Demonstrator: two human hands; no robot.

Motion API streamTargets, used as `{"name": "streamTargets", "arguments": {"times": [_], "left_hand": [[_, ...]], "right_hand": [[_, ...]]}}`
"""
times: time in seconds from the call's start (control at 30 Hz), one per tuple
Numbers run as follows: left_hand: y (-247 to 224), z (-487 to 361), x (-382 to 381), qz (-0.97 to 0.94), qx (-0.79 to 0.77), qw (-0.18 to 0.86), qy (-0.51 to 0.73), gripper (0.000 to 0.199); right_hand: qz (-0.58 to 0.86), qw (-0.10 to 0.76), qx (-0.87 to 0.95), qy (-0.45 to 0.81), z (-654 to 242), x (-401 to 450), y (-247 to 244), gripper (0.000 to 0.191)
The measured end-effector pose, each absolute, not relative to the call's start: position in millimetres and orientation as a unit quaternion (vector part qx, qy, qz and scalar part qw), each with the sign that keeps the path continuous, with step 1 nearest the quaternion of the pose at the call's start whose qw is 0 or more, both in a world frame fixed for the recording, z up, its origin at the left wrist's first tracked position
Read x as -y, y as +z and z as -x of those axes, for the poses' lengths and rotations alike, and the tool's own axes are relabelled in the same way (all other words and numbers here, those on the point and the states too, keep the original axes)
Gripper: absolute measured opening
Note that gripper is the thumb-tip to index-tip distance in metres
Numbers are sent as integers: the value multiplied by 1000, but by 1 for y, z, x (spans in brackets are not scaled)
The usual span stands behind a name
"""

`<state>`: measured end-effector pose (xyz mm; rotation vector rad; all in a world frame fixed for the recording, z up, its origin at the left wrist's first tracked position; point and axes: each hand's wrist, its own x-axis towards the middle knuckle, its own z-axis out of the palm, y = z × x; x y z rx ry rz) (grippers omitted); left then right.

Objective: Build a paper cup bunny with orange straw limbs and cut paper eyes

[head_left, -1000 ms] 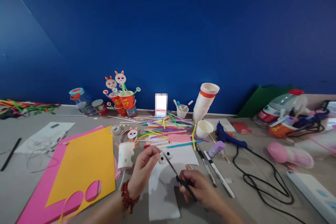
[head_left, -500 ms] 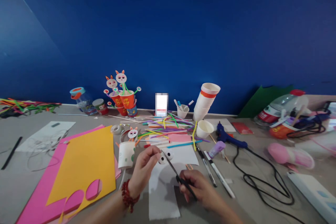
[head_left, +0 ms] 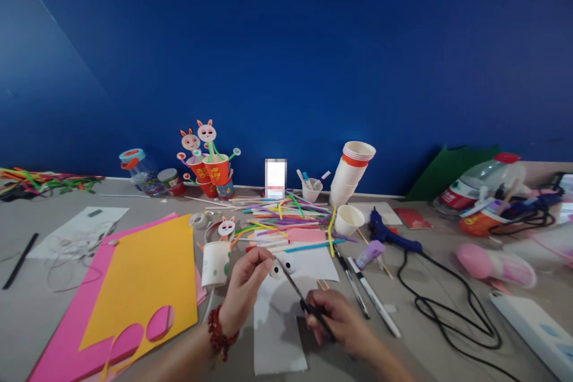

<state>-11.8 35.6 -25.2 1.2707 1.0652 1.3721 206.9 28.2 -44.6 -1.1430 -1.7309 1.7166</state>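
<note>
My left hand (head_left: 248,286), wearing a red bead bracelet, pinches a small white paper eye cutout (head_left: 276,270) with a black dot on it. A second dotted white eye lies just right of it, and whether the two are joined I cannot tell. My right hand (head_left: 333,315) is wrapped round the black handles of scissors (head_left: 294,285). Their blades point up and left between the two eyes, close to my left fingertips. Beneath both hands lies a sheet of white paper (head_left: 277,334).
Left of my hands stand a white paper cup with a bunny face (head_left: 216,265) and orange card (head_left: 147,274) over pink sheets. Colourful pipe cleaners (head_left: 290,212) lie behind. Markers (head_left: 376,304), a blue glue gun (head_left: 389,234) with its black cord, and stacked cups (head_left: 351,173) are rightward.
Almost nothing differs. The eye cutout at my left fingertips has shifted very slightly up and left; both hands and the scissors keep nearly the same place.
</note>
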Motion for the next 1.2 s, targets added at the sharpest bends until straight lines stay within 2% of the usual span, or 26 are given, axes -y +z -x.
{"name": "streamTargets", "arguments": {"times": [0.43,0.7,1.2], "left_hand": [[-23,12,-36,-529,-443,454,564,21],[-20,12,-35,-532,-439,454,564,22],[-17,12,-35,-550,-445,446,548,26]], "right_hand": [[406,230,630,621,-207,-27,-45,42],[416,222,616,631,-208,-27,-46,36],[413,222,608,640,-207,-26,-43,44]]}}
